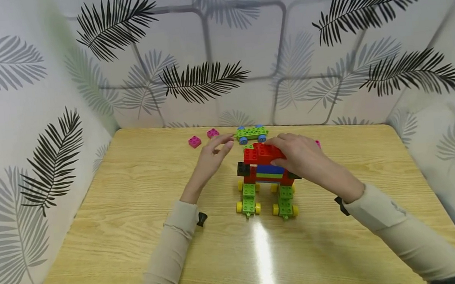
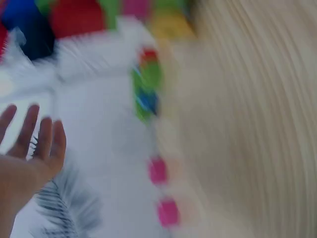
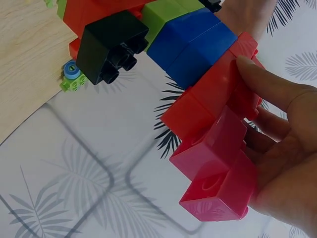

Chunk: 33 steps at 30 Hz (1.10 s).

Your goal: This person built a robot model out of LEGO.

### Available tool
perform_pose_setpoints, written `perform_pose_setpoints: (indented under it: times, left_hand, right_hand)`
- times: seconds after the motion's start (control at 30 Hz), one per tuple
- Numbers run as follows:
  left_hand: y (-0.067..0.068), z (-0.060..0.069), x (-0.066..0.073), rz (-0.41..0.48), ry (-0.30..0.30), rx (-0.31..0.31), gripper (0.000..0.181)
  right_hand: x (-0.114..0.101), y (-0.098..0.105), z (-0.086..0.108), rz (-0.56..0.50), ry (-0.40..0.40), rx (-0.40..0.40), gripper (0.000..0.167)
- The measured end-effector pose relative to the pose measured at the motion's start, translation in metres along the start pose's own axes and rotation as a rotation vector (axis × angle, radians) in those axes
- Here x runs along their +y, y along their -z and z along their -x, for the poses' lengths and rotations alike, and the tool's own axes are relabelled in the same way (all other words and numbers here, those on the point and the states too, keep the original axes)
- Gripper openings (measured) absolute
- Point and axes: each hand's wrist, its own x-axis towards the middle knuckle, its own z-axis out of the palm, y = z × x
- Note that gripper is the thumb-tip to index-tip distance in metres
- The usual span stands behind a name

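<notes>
A toy-brick model stands on green wheeled bases [image 1: 249, 199] with yellow wheels. Its middle is built of red, green and blue bricks [image 1: 269, 169], with a black brick [image 3: 111, 47] jutting from the side. My right hand [image 1: 299, 153] pinches the red bricks [image 1: 253, 155] at the top, its thumb flat along one side in the right wrist view. Two pink bricks [image 3: 218, 183] stick out beside those red bricks, near the palm. My left hand [image 1: 212, 157] hovers left of the model, apart from it and holding nothing, fingers extended. The left wrist view is blurred.
Behind the model, a green wheeled base [image 1: 252, 133] with blue wheels sits near the table's back edge. Left of it lie two loose pink bricks, one [image 1: 195, 141] slightly nearer than the other [image 1: 212, 133]. A leaf-patterned wall [image 1: 243, 46] rises behind the wooden table [image 1: 133, 181].
</notes>
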Motion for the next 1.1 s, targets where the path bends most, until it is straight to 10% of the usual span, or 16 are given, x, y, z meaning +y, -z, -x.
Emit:
perform_pose_setpoints:
  times: [0.27, 0.5, 1.1]
  left_hand:
    - [0.053, -0.014, -0.064, -0.302, 0.223, 0.268, 0.035]
    - [0.065, -0.021, -0.094, -0.451, 0.358, 0.179, 0.053]
    - [0.042, -0.040, -0.099, -0.708, 0.323, 0.047, 0.040]
  right_hand:
    - [0.002, 0.001, 0.000, 0.004, 0.011, -0.003, 0.049]
    - [0.002, 0.003, 0.000, -0.005, -0.005, -0.036, 0.053]
    - [-0.001, 0.005, 0.002, 0.023, 0.020, -0.050, 0.055]
